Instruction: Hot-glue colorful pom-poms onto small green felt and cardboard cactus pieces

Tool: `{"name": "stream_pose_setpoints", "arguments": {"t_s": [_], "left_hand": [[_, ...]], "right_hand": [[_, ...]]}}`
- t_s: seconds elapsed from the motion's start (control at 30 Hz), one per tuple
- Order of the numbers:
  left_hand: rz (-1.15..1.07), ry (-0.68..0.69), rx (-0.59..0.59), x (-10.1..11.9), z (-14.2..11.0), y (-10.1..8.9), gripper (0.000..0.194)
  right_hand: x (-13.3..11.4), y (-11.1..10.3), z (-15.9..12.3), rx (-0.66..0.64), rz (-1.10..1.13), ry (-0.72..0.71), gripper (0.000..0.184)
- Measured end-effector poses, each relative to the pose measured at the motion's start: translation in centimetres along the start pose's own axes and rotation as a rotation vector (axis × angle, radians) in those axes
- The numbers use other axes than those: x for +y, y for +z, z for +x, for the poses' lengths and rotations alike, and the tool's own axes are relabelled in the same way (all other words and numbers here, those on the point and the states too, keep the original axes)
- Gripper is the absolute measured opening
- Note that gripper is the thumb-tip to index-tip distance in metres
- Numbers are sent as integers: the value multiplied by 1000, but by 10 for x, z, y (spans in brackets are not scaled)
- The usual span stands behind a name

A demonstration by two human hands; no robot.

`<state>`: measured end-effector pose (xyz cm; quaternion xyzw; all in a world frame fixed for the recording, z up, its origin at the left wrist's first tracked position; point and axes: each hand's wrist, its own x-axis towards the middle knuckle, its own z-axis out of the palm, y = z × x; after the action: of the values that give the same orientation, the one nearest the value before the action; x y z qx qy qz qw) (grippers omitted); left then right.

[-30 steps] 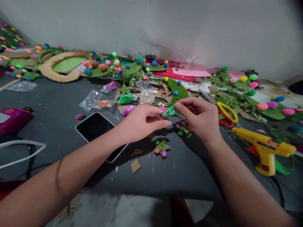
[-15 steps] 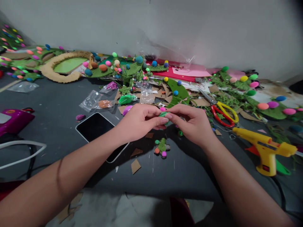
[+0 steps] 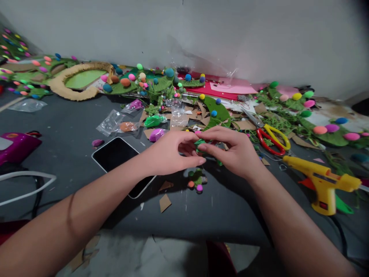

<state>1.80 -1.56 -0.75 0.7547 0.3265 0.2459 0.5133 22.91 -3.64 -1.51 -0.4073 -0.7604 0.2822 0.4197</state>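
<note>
My right hand (image 3: pixel 235 151) pinches a small green decorated piece (image 3: pixel 199 142) between thumb and fingers. A pink ball (image 3: pixel 197 132) shows at its top, and most of the piece is hidden by the fingers. My left hand (image 3: pixel 175 151) curls its fingers around the other side, with its thumb stretched below and off the piece. Just under the hands lies a small green yarn-wrapped tree (image 3: pixel 197 179) with coloured balls at its corners. A phone (image 3: pixel 115 156) with a dark screen lies partly beneath my left forearm.
At right are scissors (image 3: pixel 271 138) with red and yellow handles and a yellow glue gun (image 3: pixel 324 182). A purple tool (image 3: pixel 20 146) lies left. Bagged clay (image 3: pixel 128 126), a tan ring (image 3: pixel 73 94), cardboard scraps (image 3: pixel 165 203) and ball-studded green leaves (image 3: pixel 217 111) spread around.
My left thumb has come off the green piece and dropped lower, opening a gap in that hand. My right thumb and fingers stay on the piece.
</note>
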Motion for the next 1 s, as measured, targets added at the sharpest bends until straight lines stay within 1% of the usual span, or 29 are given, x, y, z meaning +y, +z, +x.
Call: {"name": "stream_pose_setpoints", "arguments": {"t_s": [0.1,0.2,0.3,0.37,0.43,0.5,0.57,0.63,0.7,0.8,0.9,1.0], "left_hand": [[77,-62,32,0,1,1,28],[105,-94,43,0,1,2,27],[116,-113,17,-1,1,2,32],[87,-123,17,-1,1,2,29],[-12,-116,24,-1,1,2,22],[-144,-98,27,0,1,1,27],[-227,-91,20,2,0,0,36],[-214,-98,30,3,0,-1,35],[-179,-115,63,4,1,-1,28],[-209,-140,104,5,1,0,26],[-198,-158,73,5,1,2,28],[-102,-141,41,2,2,6,29]], "right_hand": [[-2,5,0,60,-88,-20,4],[-3,5,-1,111,-154,10,4],[-4,0,0,239,-111,25,6],[-4,-6,1,282,-55,21,9],[-4,-9,2,231,-21,36,23],[-2,-9,2,110,-13,66,34],[-1,-5,1,15,-25,85,29],[-1,0,-1,3,-45,68,17],[-1,4,-2,42,-92,26,10],[-1,6,-2,95,-174,6,9],[1,3,-1,198,-177,67,11],[3,-1,1,312,-90,102,13]]}}
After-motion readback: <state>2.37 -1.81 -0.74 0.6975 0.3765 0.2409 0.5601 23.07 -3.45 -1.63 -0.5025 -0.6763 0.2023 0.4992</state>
